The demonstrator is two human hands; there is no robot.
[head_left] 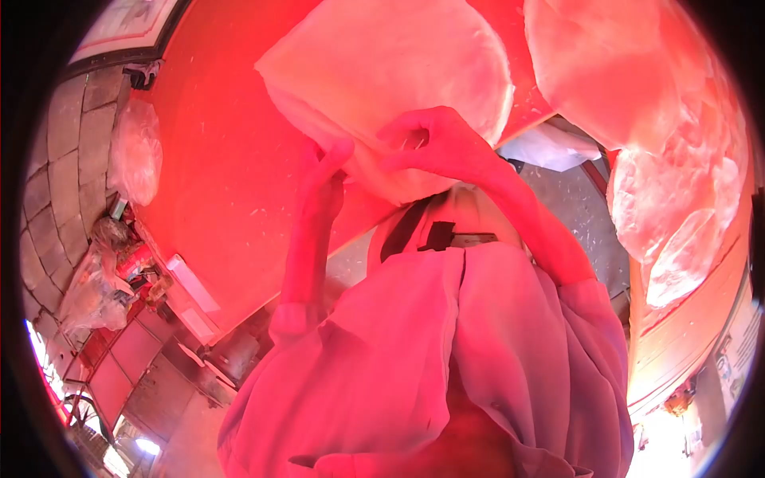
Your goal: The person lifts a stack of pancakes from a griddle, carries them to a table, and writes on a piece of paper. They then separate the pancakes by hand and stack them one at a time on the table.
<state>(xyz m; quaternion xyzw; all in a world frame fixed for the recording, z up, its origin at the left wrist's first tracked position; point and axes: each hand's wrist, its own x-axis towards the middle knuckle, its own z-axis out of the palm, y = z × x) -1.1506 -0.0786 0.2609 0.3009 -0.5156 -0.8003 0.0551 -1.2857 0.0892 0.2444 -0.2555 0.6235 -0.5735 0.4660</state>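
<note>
Head view: at twelve o'clock, the pale cloth piece [398, 68] lies over the red table [211, 175], which seemingly bears its weight while left hand [325, 177] and right hand [446, 145] pinch its near edge.

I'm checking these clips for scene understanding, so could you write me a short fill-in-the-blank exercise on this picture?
1. The left hand and right hand are at the ____ side of the sheet, not the far one.
2. The table looks ____ in colour.
3. The hand closer to the plastic bag is the ____ one.
4. The pale pile lies to the ____ of the sheet.

Missing words: near; red; left; right.
</note>
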